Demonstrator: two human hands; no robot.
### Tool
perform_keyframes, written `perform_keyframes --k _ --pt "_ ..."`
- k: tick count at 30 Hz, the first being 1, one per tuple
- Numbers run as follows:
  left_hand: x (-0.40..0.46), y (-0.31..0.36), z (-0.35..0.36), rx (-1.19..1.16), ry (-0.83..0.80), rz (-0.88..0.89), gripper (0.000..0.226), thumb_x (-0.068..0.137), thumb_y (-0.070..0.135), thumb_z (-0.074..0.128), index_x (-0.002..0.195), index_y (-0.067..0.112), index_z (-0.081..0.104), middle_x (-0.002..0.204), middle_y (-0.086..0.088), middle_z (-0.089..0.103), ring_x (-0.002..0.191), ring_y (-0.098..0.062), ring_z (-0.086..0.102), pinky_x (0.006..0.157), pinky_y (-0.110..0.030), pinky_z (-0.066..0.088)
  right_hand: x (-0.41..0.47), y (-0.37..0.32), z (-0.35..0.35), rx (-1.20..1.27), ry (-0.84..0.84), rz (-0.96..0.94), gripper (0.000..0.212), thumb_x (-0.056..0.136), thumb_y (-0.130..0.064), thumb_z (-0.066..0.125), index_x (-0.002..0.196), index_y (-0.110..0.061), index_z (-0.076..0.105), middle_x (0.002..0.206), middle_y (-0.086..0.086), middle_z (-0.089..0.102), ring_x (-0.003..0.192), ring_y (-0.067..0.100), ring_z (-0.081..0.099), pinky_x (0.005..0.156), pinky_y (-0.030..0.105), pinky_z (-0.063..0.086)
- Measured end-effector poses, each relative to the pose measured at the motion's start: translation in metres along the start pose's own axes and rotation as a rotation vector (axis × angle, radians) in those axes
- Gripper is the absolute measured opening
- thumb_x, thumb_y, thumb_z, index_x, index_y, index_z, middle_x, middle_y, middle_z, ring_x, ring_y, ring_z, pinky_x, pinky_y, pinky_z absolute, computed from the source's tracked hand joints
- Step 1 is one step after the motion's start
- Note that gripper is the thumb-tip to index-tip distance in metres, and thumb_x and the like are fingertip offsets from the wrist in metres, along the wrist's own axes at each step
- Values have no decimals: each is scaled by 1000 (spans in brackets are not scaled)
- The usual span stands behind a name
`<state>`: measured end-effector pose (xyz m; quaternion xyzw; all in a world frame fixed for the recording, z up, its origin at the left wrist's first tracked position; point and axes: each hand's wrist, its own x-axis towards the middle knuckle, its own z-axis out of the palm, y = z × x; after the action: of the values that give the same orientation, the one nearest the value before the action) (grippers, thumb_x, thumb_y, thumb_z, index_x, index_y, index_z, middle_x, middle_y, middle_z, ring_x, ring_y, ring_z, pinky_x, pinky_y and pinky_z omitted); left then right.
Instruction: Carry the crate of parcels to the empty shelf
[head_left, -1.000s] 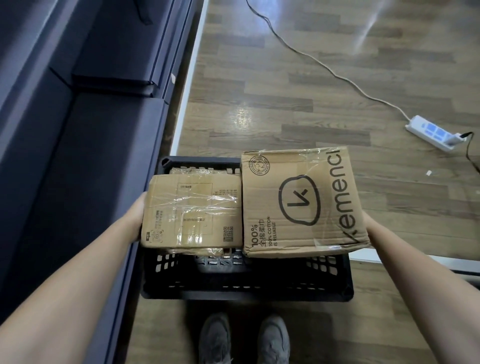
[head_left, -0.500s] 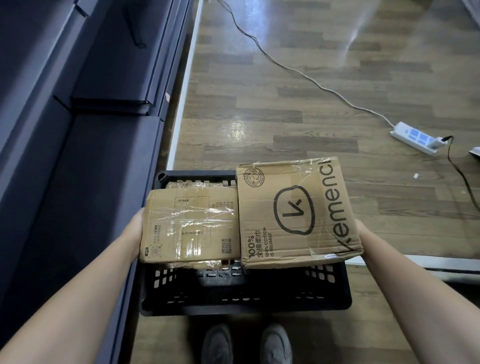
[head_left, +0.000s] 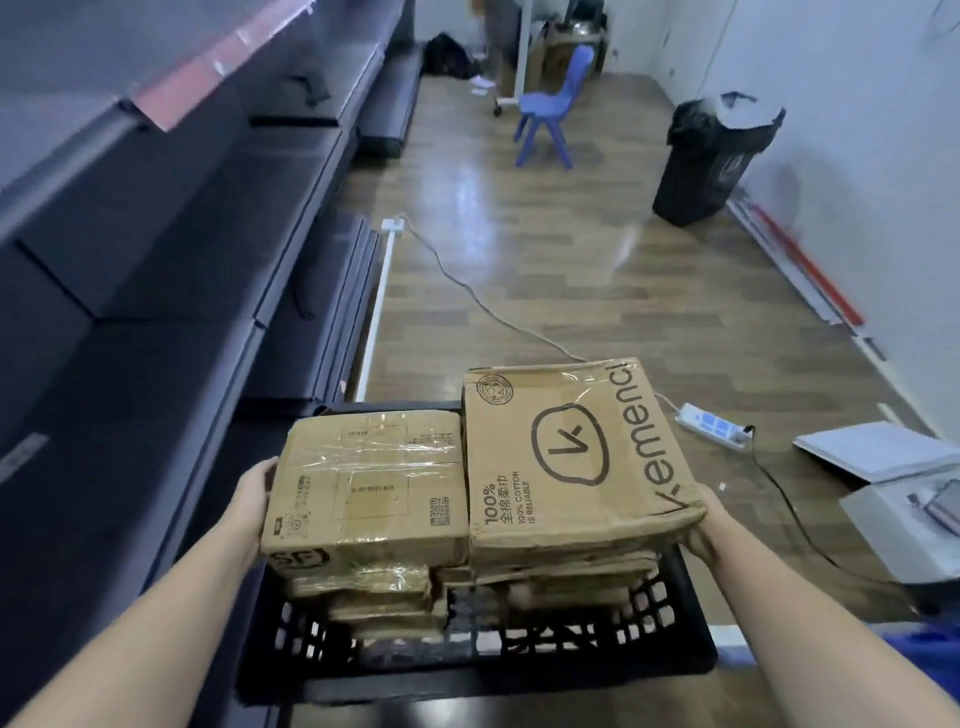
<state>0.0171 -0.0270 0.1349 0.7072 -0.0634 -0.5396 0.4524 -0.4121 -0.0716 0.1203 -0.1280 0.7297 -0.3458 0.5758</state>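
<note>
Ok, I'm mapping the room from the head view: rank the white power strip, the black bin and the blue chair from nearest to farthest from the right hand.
From the right hand:
1. White power strip, on the floor just beyond the hand.
2. Black bin, by the right wall.
3. Blue chair, at the far end of the room.

I see my two bare forearms, sleeveless to the frame's edge, left hand (head_left: 254, 512) and right hand (head_left: 714, 535) ringless.

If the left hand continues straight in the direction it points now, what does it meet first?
The left hand already presses the smaller cardboard box; going on, it likely pushes that box against the larger box.
</note>
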Motion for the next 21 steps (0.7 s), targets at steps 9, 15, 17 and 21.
perform_keyframes --k 9,15,17,21 --pt "-137 176 29 -45 -181 224 29 90 37 49 73 16 60 53 -1 64 47 -20 60 40 -19 48 -143 -166 -20 266 -1 -267 34 90 -14 50 118 3 57 96 16 69 79 29 61 81 39 51" --pt "-178 271 54 -98 -256 313 28 90 35 47 73 16 59 44 -2 62 38 -20 56 52 -29 40 -180 -252 -28 277 -42 -359 38 87 -30 53 113 -4 65 111 18 68 104 34 63 96 49 49" --pt "-186 298 70 -116 -305 353 30 92 36 45 75 17 60 45 -3 63 44 -23 58 56 -31 38 -193 -280 -25 299 -46 -390 36 91 -31 50 109 -4 66 104 18 69 98 34 64 87 45 54" --pt "-200 346 106 -134 -397 372 29 93 32 45 75 15 60 45 -1 64 35 -16 60 58 -33 40 -190 -333 -24 324 -59 -431 39 90 -33 50 115 -6 64 109 18 67 98 33 63 80 42 56"
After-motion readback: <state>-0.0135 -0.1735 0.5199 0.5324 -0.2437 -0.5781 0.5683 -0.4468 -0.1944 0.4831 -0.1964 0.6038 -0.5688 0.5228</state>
